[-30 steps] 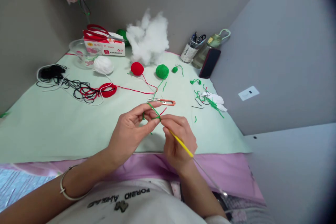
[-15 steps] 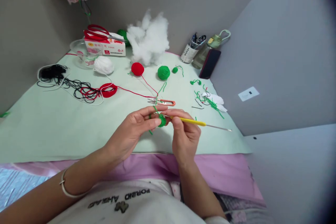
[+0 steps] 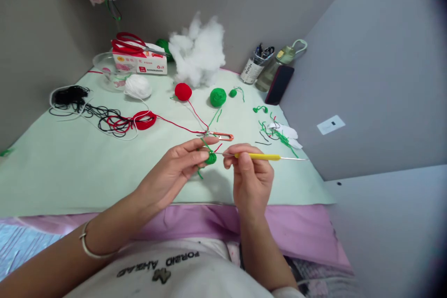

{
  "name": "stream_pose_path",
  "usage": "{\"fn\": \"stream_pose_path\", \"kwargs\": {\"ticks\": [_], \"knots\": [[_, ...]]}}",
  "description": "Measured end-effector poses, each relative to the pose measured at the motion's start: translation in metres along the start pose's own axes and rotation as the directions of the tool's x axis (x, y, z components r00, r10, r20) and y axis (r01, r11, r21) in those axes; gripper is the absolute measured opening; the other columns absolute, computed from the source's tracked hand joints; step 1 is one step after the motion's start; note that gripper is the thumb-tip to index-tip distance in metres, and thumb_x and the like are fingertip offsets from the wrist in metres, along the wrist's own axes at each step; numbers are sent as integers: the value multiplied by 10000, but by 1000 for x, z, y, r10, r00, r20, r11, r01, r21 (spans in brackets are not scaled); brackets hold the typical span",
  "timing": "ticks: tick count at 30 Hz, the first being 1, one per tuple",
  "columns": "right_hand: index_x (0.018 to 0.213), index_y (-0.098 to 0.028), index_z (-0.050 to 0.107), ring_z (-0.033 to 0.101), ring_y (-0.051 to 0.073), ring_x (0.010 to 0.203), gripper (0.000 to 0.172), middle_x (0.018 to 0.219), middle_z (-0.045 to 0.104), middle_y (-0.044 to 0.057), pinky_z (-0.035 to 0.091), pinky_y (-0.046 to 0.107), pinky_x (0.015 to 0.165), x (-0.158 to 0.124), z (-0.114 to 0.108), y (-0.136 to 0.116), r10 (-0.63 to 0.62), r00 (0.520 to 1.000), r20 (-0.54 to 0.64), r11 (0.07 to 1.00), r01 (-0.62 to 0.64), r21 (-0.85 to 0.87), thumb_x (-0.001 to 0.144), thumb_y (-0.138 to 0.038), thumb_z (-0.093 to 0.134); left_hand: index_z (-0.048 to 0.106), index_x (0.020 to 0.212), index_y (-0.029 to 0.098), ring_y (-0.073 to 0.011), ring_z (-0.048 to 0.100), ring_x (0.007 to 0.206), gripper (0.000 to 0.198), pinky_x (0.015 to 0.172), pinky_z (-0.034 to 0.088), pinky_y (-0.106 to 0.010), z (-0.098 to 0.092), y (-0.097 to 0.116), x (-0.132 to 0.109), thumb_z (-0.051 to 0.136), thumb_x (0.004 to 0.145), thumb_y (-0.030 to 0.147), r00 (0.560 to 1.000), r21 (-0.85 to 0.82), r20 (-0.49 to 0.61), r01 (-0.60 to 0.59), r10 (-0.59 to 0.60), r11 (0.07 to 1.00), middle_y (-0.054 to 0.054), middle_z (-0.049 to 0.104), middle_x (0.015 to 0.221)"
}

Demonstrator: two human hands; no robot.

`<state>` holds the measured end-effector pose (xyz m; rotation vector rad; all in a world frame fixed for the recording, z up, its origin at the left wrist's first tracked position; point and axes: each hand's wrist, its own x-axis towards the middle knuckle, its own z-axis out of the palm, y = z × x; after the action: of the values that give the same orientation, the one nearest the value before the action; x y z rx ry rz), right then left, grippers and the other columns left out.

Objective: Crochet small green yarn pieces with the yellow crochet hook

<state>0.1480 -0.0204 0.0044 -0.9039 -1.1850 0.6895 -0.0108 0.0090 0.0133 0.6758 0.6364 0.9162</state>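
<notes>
Between the thumb and fingers of my left hand point(image 3: 174, 167) is a small green crochet piece point(image 3: 210, 158), with green yarn passing over the forefinger and a short tail hanging below. My right hand point(image 3: 253, 177) grips the yellow handle of a crochet hook point(image 3: 261, 156). The hook's thin metal tip reaches left to the top of the green piece; whether it sits in a stitch is too small to tell. Just beyond my left fingertips lie orange thread snips point(image 3: 223, 136). A green yarn ball point(image 3: 218, 97) and a red yarn ball point(image 3: 183, 92) rest farther back.
White stuffing point(image 3: 199, 51) is heaped at the back wall. Red scissors point(image 3: 129, 44) lie on a box point(image 3: 141, 63) at back left, near a white yarn ball point(image 3: 138, 86) and tangled black cord point(image 3: 94, 111). Green scraps point(image 3: 282, 139), a phone point(image 3: 279, 84) and a bottle point(image 3: 267, 74) occupy the right.
My right hand and the crochet hook have shifted right, showing more of the metal shaft. The green crochet piece in my left hand has moved slightly left. A short red strand now shows beside it.
</notes>
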Motion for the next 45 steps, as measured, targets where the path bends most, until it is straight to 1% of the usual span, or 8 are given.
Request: {"fn": "stream_pose_path", "kwargs": {"ticks": [4, 8, 11, 19, 27, 34, 39, 45], "knots": [[978, -253, 798, 691, 154, 805, 150, 937, 776, 33, 565, 301, 714, 0, 3, 2, 22, 999, 45, 999, -20, -41, 1001, -273, 651, 826, 1146, 282, -130, 589, 905, 293, 873, 455, -240, 3, 1, -5, 835, 854, 259, 998, 133, 3, -61, 61, 989, 8, 704, 898], [940, -259, 768, 649, 118, 677, 165, 889, 768, 14, 551, 267, 649, -1, -2, -15, 124, 988, 92, 969, -140, 204, 1013, -325, 636, 804, 1198, 341, -150, 602, 947, 338, 875, 469, -260, 12, 10, -25, 806, 878, 232, 995, 232, 41, -96, 89, 968, 11, 711, 955], [932, -283, 729, 613, 109, 597, 179, 849, 758, -1, 533, 251, 577, -1, -6, -33, 99, 980, 173, 939, -150, 310, 1029, -367, 605, 808, 1176, 393, -143, 603, 911, 344, 895, 468, -267, 18, 18, -39, 804, 882, 214, 982, 329, 122, -178, 145, 927, 28, 718, 938], [920, -248, 736, 641, 121, 659, 184, 852, 760, 13, 535, 272, 643, 3, -1, -22, 146, 983, 115, 944, -173, 279, 1026, -339, 616, 812, 1175, 389, -112, 570, 883, 290, 799, 470, -202, 9, 12, -24, 784, 911, 273, 987, 257, 53, -160, 151, 953, 27, 653, 919], [986, -238, 754, 683, 112, 744, 207, 940, 771, 12, 552, 274, 702, -3, -3, -21, 61, 993, 105, 985, -77, 158, 1057, -283, 565, 822, 1144, 355, -127, 545, 847, 269, 734, 463, -214, 7, 11, -21, 793, 892, 267, 980, 321, 11, -194, 201, 927, 13, 640, 881], [1000, -246, 759, 684, 123, 748, 219, 957, 764, 15, 563, 291, 692, -4, 0, -20, 2, 998, 68, 995, -8, 95, 1060, -261, 549, 820, 1138, 305, -145, 559, 850, 281, 778, 476, -251, 10, 15, -20, 783, 873, 223, 956, 486, -7, -253, 293, 837, 7, 679, 898], [1059, -266, 750, 690, 152, 797, 241, 982, 770, 29, 571, 323, 702, -7, 2, -22, -145, 984, 105, 982, 156, -106, 1046, -171, 529, 813, 1160, 281, -160, 571, 829, 299, 816, 483, -286, 11, 16, -20, 778, 868, 226, 945, 556, -19, -262, 327, 789, 6, 655, 860], [1138, -285, 714, 707, 175, 851, 298, 1000, 763, 32, 583, 351, 742, -7, -1, -21, -236, 956, 177, 935, 273, -228, 1025, -105, 505, 814, 1128, 293, -165, 575, 804, 306, 844, 492, -311, 14, 9, -22, 754, 863, 153, 863, 647, -17, -375, 505, 664, 3, 682, 883]]}}
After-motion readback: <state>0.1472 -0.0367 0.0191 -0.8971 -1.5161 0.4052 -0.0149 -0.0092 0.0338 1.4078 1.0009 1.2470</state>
